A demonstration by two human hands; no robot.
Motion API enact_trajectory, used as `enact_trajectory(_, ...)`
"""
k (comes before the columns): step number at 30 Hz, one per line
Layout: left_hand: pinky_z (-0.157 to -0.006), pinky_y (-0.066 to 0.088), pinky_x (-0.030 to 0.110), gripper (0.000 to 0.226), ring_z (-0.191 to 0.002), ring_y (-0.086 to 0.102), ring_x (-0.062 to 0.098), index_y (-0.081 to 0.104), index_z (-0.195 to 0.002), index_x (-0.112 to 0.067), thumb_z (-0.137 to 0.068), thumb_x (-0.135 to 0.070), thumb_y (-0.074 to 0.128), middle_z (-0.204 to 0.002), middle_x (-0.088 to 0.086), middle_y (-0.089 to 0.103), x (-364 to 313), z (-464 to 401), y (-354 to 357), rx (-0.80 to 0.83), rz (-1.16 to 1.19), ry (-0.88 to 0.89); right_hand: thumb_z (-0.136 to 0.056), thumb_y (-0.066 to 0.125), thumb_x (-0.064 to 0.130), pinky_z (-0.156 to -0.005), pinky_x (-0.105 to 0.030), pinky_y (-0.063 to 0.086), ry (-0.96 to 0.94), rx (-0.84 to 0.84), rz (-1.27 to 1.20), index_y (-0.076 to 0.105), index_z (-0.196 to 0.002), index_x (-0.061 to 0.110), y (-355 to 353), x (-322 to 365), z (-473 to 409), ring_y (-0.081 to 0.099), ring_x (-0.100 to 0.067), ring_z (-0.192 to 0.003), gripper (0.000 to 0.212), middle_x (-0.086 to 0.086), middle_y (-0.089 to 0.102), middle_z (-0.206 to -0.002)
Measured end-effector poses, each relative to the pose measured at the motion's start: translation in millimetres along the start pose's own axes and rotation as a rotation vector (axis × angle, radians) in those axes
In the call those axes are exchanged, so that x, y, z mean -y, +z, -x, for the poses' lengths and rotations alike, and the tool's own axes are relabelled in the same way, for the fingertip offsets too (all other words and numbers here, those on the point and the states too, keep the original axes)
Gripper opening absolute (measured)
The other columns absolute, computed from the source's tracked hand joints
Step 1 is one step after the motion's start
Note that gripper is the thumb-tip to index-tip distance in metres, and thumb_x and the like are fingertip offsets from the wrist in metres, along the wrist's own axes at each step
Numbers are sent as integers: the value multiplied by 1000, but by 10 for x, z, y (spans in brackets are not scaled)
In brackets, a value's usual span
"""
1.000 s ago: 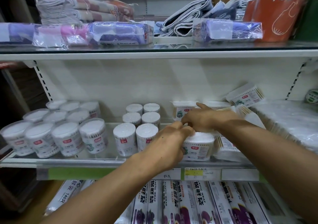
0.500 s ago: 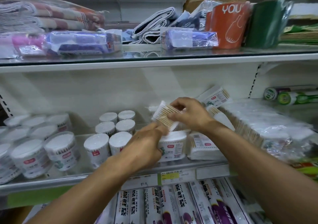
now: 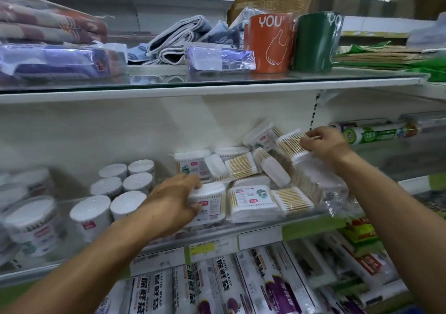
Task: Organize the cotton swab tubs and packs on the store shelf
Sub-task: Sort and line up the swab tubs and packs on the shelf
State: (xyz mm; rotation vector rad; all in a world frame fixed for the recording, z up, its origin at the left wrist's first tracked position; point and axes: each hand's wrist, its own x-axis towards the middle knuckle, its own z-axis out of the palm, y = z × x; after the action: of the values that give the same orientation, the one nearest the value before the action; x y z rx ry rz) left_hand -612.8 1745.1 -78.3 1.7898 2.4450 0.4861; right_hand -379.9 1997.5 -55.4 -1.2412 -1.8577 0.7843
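Shelf [image 3: 260,228]: glass middle level, holding cotton swab stock from left edge to right.
Round tubs [image 3: 113,193]: upright in rows on the left part.
Loose packs [image 3: 241,167]: jumbled heap in the middle, some tilted against the back wall.
Left hand [image 3: 172,202]: arm reaching forward, palm down, fingers wrapped round the front tub [image 3: 208,202] at the shelf's front edge.
Right hand [image 3: 324,144]: raised to the right, fingertips pinching a flat swab pack [image 3: 290,144], tilted above the heap.
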Motion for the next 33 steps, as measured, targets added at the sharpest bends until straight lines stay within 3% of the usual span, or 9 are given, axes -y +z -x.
enact_trajectory(5,-90,46,29,31,-102,50,13,52,-118,-32,-90,-29,64,-112,-13,47,3,9,24,-23,48,-18,-91,62,34,-88,-43,52,46,-64,283,60,-122,16,48,-173,-10,61,-31,-99,36,-12,65,-116)
enact_trajectory(8,-91,42,27,33,-104,48,12,52,-122,-32,-91,-30,63,-114,-14,47,38,-3,68,-44,56,-19,-89,62,29,-95,-45,45,-88,-200,601,58,-127,17,118,-85,16,55,-37,-110,40,-17,58,-124)
enact_trajectory(11,-91,36,23,36,-106,45,9,51,-126,-33,-91,-30,62,-114,-16,45,77,6,132,-80,70,-9,-88,62,22,-97,-45,41,-279,-303,608,61,-127,16,280,204,133,52,-38,-114,39,-20,56,-127)
enact_trajectory(17,-91,32,17,41,-111,45,8,51,-131,-28,-91,-29,62,-121,-12,48,137,77,243,-200,49,103,-93,56,43,-88,-39,52,-445,218,368,64,-117,22,923,855,508,62,-18,-96,33,1,69,-110)
enact_trajectory(21,-91,30,15,42,-113,45,10,51,-132,-26,-91,-27,62,-122,-10,48,148,89,275,-232,51,140,-83,51,70,-80,-35,42,-497,359,744,52,-129,28,1334,1063,613,59,-23,-103,63,-2,60,-120)
enact_trajectory(24,-97,36,20,43,-115,48,14,54,-131,-21,-89,-22,63,-125,-5,51,165,81,292,-243,74,153,-82,60,62,-75,-37,34,-480,360,889,44,-133,26,1481,1079,625,56,-28,-105,65,-8,51,-123)
enact_trajectory(27,-100,40,26,42,-113,49,16,55,-130,-19,-89,-21,63,-123,-3,52,175,83,295,-242,87,156,-85,66,40,-73,-34,43,-417,399,829,43,-133,23,1482,1052,583,58,-24,-94,56,-6,59,-116)
enact_trajectory(31,-94,37,18,43,-108,48,11,55,-131,-21,-89,-22,63,-119,-7,52,184,88,299,-264,100,171,-87,65,27,-82,-38,55,-271,387,453,36,-143,27,1234,1026,491,64,-20,-91,63,-4,63,-119)
enact_trajectory(33,-91,34,15,43,-106,46,8,54,-132,-22,-91,-24,62,-120,-8,52,200,88,304,-269,105,173,-87,66,20,-77,-37,58,-212,387,242,36,-145,26,1075,1001,438,67,-18,-87,65,-2,64,-114)
